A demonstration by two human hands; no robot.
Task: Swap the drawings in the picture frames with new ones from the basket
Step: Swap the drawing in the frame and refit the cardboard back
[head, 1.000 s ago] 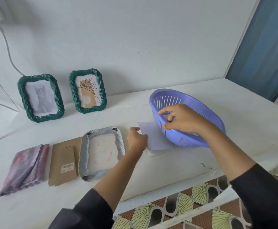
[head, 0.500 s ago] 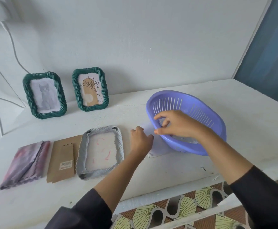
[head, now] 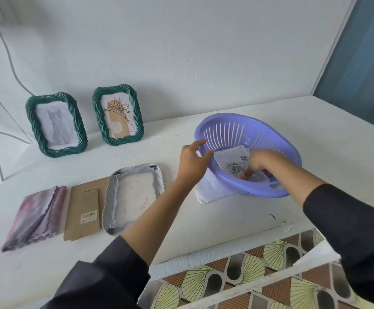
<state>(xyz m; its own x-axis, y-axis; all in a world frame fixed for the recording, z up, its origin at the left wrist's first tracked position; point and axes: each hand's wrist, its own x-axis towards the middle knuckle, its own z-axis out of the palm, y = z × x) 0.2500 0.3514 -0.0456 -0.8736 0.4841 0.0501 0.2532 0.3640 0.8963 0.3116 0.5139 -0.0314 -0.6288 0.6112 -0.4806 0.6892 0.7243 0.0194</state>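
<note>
The right hand [head: 257, 162] is inside the tilted purple slotted plastic basket [head: 268, 191], on the right of the white bench [head: 203, 224]. It rests on the rose drawing sheets [head: 231, 162], but blur hides its grip. The left hand [head: 191, 162], fingers loosely spread, is just beside the basket's left rim. A grey rope-edged frame [head: 158, 177] lies flat further left.

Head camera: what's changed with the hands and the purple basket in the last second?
The right hand left the near rim of the basket and reached down inside onto the drawings; blur hides its grip. The left hand lifted off the white paper to the basket's left rim. The green cat frame, green flower frame, grey frame, backing card and cloth stayed put.
</note>
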